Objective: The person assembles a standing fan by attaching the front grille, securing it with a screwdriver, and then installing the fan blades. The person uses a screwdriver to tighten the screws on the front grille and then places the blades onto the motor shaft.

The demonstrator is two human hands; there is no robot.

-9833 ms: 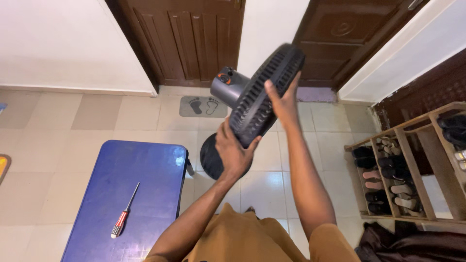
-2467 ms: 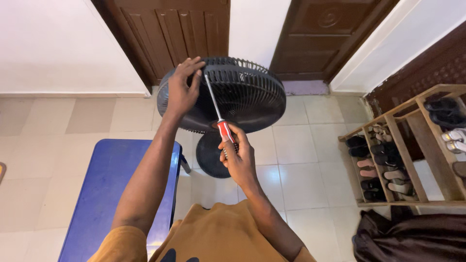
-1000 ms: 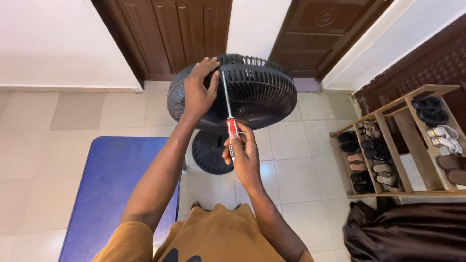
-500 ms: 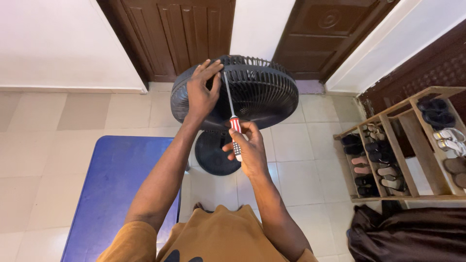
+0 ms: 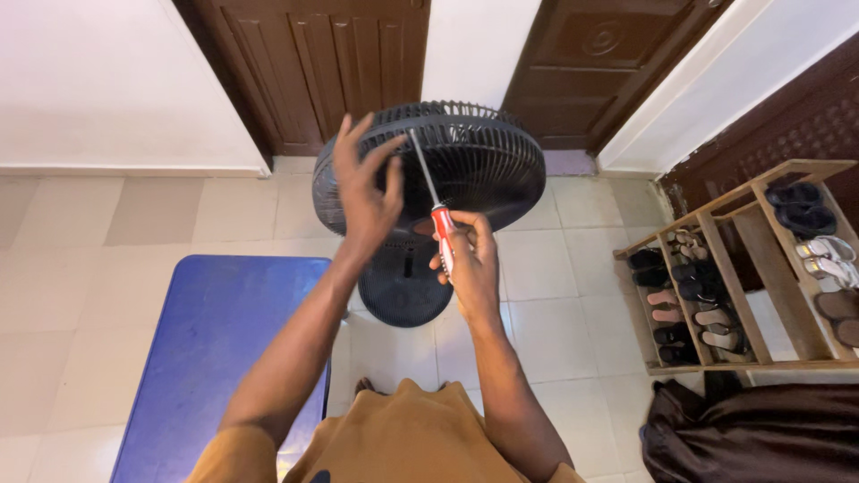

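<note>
Right hand (image 5: 470, 259) closed round red-handled screwdriver (image 5: 432, 207), tip up at black fan grille (image 5: 483, 170). Left hand (image 5: 365, 192) open, fingers spread on grille, just left of the shaft.

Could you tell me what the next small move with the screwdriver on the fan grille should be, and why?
Probably a steady twist of the screwdriver with its tip kept seated. The right hand grips its red handle, and the shaft runs up to the top rim of the black fan grille. The left hand lies open-fingered against the grille's left side, so pressing it flat first would likely stop the fan head from swinging.
</note>
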